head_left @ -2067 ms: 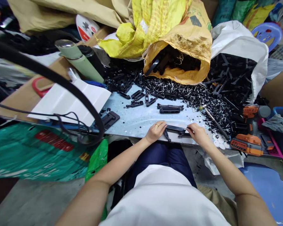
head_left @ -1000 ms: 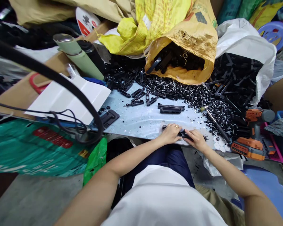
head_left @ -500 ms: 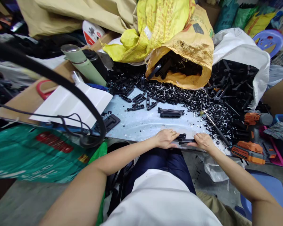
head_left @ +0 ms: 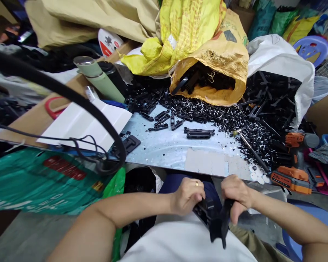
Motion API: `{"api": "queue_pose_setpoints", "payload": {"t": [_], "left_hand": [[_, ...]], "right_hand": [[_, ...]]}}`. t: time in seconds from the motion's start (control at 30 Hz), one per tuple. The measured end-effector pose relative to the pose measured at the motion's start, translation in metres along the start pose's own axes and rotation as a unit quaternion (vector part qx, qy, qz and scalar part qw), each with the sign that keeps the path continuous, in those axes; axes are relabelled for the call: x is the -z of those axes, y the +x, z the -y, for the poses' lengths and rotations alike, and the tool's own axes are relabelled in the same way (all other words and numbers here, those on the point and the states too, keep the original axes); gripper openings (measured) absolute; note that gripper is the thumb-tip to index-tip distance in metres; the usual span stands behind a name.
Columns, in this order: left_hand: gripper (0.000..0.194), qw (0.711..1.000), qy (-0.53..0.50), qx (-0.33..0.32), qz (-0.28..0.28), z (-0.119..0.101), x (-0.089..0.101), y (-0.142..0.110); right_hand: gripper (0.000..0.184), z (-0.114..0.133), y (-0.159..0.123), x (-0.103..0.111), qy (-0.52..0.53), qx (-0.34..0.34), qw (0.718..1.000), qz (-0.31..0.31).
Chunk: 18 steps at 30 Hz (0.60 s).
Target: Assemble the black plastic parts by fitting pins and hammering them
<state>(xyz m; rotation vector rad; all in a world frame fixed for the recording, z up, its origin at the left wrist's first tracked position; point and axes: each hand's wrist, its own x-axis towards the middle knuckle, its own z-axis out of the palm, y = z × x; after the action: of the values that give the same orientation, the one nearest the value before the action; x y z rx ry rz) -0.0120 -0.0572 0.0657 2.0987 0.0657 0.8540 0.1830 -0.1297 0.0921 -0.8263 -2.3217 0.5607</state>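
Observation:
In front of my lap, my left hand (head_left: 187,196) is closed on one end of a black plastic bracket (head_left: 217,225). My right hand (head_left: 237,196) grips another arm of it, and the piece hangs below the hands in a V shape. Whether it is one hinged part or two parts touching, I cannot tell. Beyond the hands, a pair of long black plastic parts (head_left: 199,133) lies on the light blue tabletop (head_left: 153,149). Several similar black parts (head_left: 161,118) are further left. A hammer (head_left: 250,149) lies to the right.
Small black screw-like pieces (head_left: 207,112) are heaped at the back, before an orange sack (head_left: 221,62) of black parts. An orange cordless drill (head_left: 296,160) stands at right. A black curved cable or tube (head_left: 98,112) crosses the left side, near white paper (head_left: 83,123) and a green flask (head_left: 98,76).
Both hands have come off the table's front edge toward my body, bringing the black bracket with them. It now hangs angled in a V, and the grey patch on the table edge is uncovered.

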Motion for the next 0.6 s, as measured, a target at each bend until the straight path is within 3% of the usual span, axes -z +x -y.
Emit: {"api": "queue_pose_setpoints", "payload": {"t": [0.07, 0.17, 0.27, 0.37, 0.43, 0.53, 0.6], "left_hand": [[0.067, 0.999, -0.023, 0.01, -0.048, -0.006, -0.015, -0.005], [0.073, 0.991, 0.019, -0.016, -0.132, 0.004, -0.034, -0.006], [0.073, 0.977, 0.111, -0.093, -0.16, 0.031, -0.038, -0.002], [0.079, 0.95, 0.268, -0.085, -0.138, 0.07, -0.03, 0.006], [0.075, 0.925, 0.373, -0.009, -0.073, 0.097, -0.022, 0.014], [0.061, 0.875, 0.473, 0.1, 0.033, 0.129, -0.012, 0.034], [0.059, 0.85, 0.501, 0.151, 0.057, 0.143, -0.007, 0.051]], "right_hand": [[0.059, -0.007, -0.002, -0.035, 0.028, -0.021, 0.997, -0.066], [0.051, -0.033, 0.001, -0.087, -0.068, -0.186, 0.965, -0.169], [0.032, -0.069, 0.014, -0.102, -0.137, -0.306, 0.907, -0.253], [0.025, -0.115, 0.033, -0.064, -0.146, -0.298, 0.904, -0.269], [0.022, -0.15, 0.048, -0.019, -0.193, -0.303, 0.9, -0.248], [0.023, -0.202, 0.074, 0.051, -0.285, -0.377, 0.856, -0.212], [0.026, -0.233, 0.092, 0.088, -0.32, -0.401, 0.836, -0.195]]}}
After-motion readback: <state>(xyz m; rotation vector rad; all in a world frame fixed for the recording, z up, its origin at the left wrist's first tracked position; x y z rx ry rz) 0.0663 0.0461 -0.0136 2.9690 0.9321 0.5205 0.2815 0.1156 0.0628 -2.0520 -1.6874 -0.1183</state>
